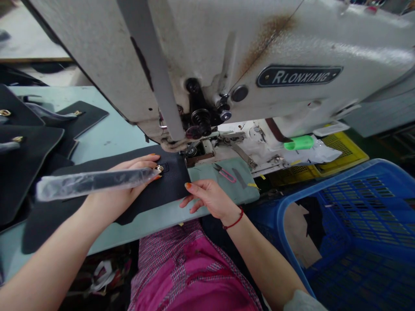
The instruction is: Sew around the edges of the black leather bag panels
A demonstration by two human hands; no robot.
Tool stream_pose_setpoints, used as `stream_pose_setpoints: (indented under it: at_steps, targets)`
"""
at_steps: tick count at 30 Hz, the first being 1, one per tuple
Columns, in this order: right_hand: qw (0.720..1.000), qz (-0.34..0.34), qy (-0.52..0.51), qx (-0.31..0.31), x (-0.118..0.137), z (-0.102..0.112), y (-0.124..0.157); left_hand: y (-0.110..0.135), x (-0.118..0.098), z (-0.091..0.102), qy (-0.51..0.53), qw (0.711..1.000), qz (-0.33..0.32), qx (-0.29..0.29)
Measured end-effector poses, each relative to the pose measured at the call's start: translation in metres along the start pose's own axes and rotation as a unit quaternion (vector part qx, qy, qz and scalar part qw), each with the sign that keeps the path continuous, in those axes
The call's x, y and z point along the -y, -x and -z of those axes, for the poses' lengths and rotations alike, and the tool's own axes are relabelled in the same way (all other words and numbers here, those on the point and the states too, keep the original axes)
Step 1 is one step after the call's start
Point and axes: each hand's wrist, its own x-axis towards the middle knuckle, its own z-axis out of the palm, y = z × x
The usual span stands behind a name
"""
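Observation:
A black leather panel [142, 192] with a small gold metal fitting [159, 168] lies on the sewing table [106, 134] under the head of a white sewing machine [292, 56]. My left hand [129, 177] lies on the panel, fingers stretched toward the fitting, next to a strap wrapped in clear plastic [90, 182] that runs across my wrist. My right hand [209, 198] rests at the panel's right edge, fingers spread and pressing on it, just in front of the needle area [194, 149].
Several more black panels [29, 147] with gold fittings are stacked at the left. Pink thread snips [224, 172] lie on the machine bed. A blue plastic crate [350, 233] stands at the right, a yellow tray [340, 151] behind it, with a green object [300, 143] nearby.

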Motion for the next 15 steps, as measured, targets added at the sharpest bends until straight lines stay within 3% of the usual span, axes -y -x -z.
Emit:
stream_pose_setpoints:
  at_steps: [6, 11, 15]
  targets:
    - [0.998, 0.027, 0.048, -0.015, -0.005, -0.003, 0.001, 0.001, 0.001, -0.002, -0.013, 1.0, -0.009, -0.002]
    - [0.979, 0.105, 0.157, -0.079, -0.022, -0.004, -0.001, 0.002, 0.003, -0.006, -0.073, 0.993, -0.088, -0.031]
    - [0.968, 0.122, 0.187, -0.111, -0.03, -0.003, -0.004, 0.005, 0.007, -0.013, -0.103, 0.987, -0.099, -0.073]
